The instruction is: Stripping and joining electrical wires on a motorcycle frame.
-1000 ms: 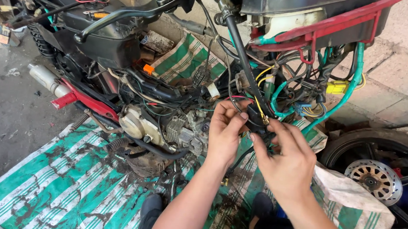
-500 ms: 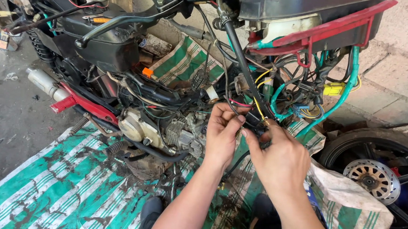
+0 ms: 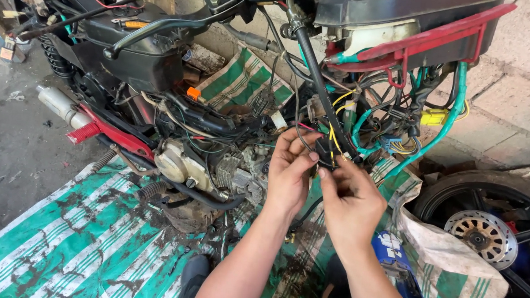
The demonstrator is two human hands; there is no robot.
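Note:
A stripped motorbike lies tipped on a green-and-white striped tarp (image 3: pixel 57 240), its engine (image 3: pixel 199 166) and a tangle of coloured wires (image 3: pixel 389 129) exposed. My left hand (image 3: pixel 289 176) and my right hand (image 3: pixel 349 200) meet at a small black connector (image 3: pixel 326 153) with yellow and red wires, just beside a black frame tube (image 3: pixel 318 85). Left fingers pinch the connector from the left side. Right thumb and fingers grip it and its wires from below. Much of the connector is hidden between my fingertips.
A loose wheel with brake disc (image 3: pixel 487 233) lies at the right, partly under a dirty white sack (image 3: pixel 448 264). A chrome exhaust (image 3: pixel 59 106) and red frame piece (image 3: pixel 109 133) stick out at left. A blue container (image 3: pixel 396 255) sits beneath my right forearm. Bare concrete floor (image 3: pixel 7 151) lies left.
Both hands have stayed on the connector and shifted slightly up toward the frame tube. My fingers have closed tighter around it. The view has dipped slightly.

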